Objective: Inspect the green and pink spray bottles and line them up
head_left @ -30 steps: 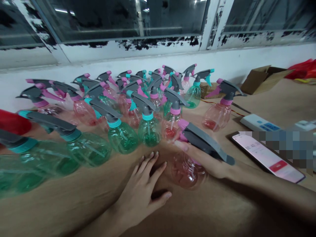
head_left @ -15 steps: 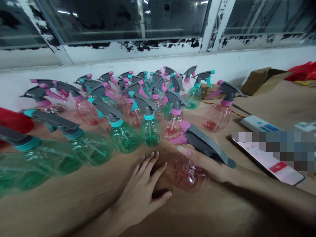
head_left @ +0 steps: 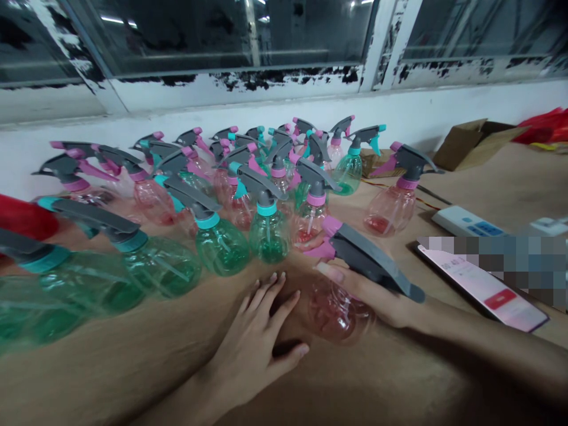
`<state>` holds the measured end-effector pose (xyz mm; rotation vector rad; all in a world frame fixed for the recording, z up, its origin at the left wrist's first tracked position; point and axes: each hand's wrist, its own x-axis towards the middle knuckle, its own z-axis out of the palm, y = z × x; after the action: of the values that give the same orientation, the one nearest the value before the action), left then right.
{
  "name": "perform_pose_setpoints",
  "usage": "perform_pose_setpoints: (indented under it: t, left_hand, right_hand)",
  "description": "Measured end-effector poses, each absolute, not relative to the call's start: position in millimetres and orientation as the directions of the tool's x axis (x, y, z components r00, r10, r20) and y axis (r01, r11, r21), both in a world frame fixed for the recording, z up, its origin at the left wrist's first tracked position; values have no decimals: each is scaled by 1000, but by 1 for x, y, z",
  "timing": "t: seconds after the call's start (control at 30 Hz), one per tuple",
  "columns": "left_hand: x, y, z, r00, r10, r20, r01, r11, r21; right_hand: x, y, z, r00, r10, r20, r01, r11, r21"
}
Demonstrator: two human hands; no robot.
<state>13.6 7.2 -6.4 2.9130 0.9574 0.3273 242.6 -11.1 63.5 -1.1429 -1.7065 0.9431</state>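
Observation:
My right hand is closed around the neck of a pink spray bottle with a grey and pink trigger head, which stands on the brown table. Its thumb lies across the near side, and the other fingers are partly hidden behind the neck. To the left, my left hand rests flat on the tabletop with fingers spread, holding nothing. Just beyond its fingertips stand a green spray bottle and another green spray bottle, both with turquoise collars. A pink spray bottle is right behind the held one.
Several more pink and green spray bottles crowd back toward the white wall. On the right are a lit phone, a white device with blue buttons, a lone pink bottle and an open cardboard box. Something red lies far left.
Almost nothing differs. The view has shifted very slightly, and both hands and the held spray bottle stay in the same place.

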Motion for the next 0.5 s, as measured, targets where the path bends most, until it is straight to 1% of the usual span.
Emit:
perform_pose_setpoints:
  t: [0.23, 0.5]
  left_hand:
    - [14, 8, -7, 790, 583, 188, 573, -812, 110]
    - [14, 8, -4, 793, 580, 184, 571, -814, 104]
  right_hand:
    - [240, -11, 64, -237, 948, 212, 292, 277, -915]
    - [240, -13, 66, -217, 959, 182, 285, 241, -928]
